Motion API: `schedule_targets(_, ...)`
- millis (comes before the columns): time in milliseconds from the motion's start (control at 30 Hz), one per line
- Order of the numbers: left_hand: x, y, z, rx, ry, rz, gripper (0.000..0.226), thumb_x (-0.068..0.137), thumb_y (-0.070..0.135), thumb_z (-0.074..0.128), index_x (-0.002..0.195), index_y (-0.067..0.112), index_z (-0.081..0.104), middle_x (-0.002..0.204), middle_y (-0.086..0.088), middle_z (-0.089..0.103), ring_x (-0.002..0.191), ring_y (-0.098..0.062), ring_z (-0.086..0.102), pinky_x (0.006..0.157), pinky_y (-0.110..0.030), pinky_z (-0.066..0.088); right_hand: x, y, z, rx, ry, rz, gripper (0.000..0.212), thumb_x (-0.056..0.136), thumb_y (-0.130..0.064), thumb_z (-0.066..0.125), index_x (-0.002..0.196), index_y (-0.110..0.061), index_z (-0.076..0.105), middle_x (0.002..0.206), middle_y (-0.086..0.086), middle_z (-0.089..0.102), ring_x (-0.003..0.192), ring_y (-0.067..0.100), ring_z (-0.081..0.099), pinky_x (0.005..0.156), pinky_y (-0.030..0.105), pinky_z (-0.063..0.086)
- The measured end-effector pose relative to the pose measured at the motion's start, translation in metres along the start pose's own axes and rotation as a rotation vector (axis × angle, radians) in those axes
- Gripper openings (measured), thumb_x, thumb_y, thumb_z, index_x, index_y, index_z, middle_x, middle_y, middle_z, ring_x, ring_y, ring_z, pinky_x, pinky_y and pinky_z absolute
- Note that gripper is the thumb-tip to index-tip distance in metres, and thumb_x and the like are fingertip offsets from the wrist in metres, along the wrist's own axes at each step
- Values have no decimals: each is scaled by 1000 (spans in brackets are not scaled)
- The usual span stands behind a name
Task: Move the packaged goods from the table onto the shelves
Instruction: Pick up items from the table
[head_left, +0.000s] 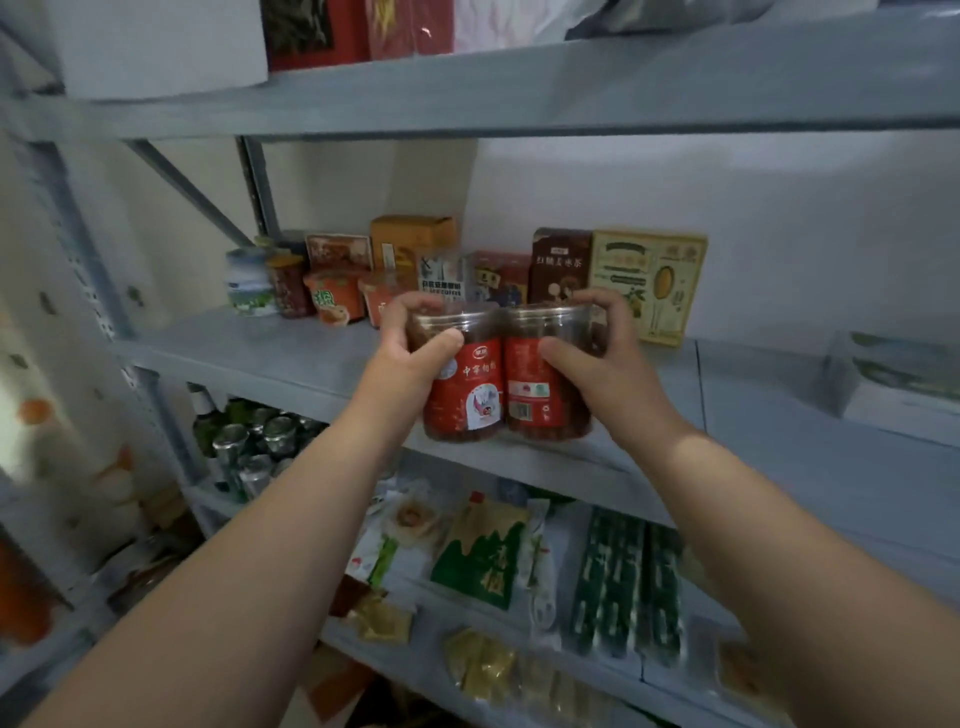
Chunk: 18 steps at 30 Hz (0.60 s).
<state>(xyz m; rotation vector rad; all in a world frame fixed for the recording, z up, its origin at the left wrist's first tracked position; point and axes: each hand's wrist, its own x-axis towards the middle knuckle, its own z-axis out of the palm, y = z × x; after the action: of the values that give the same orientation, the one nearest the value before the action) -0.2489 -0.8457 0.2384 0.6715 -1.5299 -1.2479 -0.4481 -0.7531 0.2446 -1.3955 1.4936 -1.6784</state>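
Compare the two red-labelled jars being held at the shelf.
The left jar shows its label's front, with a logo and a picture; the right jar shows a barcode side. The left hand grips the left jar, the right hand the right jar. Both are clear, upright, red-labelled, with reddish contents, side by side at the shelf edge.

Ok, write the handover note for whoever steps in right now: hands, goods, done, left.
Hands: left hand grips the left red-label jar; right hand grips the right red-label jar.
Goods: both jars are upright, side by side, at the front of the middle shelf. Whether they rest on it is unclear. Boxes and cups stand behind them.
Done: jars brought to the shelf.
Left: release both. Any goods left to fetch are out of view.
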Motion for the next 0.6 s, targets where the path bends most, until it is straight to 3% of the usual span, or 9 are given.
schedule_targets(133, 38, -32, -4, 428, -50, 62, 38, 73, 52, 73, 103, 50, 50, 129, 0, 55, 113, -19, 61, 95, -48, 56, 47, 24, -5, -432, -154, -56, 60, 76, -31, 85, 116, -44, 43, 131, -6, 51, 117, 17, 57, 93, 36, 51)
schedule_targets(200, 58, -42, -7, 579, -93, 151, 39, 78, 49, 72, 108, 45, 48, 137, 2, 45, 123, -18, 52, 104, -43, 48, 64, 36, -5, -525, -161, -83, 60, 75, -36, 85, 116, -45, 42, 134, -5, 48, 119, 17, 53, 99, 38, 50)
schedule_targets(333, 104, -56, -7, 858, -144, 352, 47, 86, 41, 70, 124, 19, 53, 131, -4, 50, 125, -24, 43, 104, -42, 40, 95, 49, 6, -688, -29, -121, 57, 77, -38, 82, 121, -36, 47, 143, 5, 34, 118, 16, 41, 106, 40, 45)
schedule_targets(467, 152, -65, -7, 1034, -198, 385, 47, 90, 37, 71, 128, 16, 53, 131, -9, 53, 130, -27, 38, 104, -40, 37, 126, 60, 19, -913, 116, -123, 67, 75, -43, 79, 132, -25, 50, 142, 7, 30, 130, 29, 35, 109, 42, 39)
schedule_targets(600, 191, -71, -6, 1085, -293, 437, 51, 91, 37, 66, 133, 12, 50, 132, -16, 55, 126, -34, 45, 107, -45, 39, 158, 70, 31, -928, 218, -45, 72, 76, -37, 77, 140, -23, 47, 143, 11, 33, 131, 36, 35, 107, 46, 39)
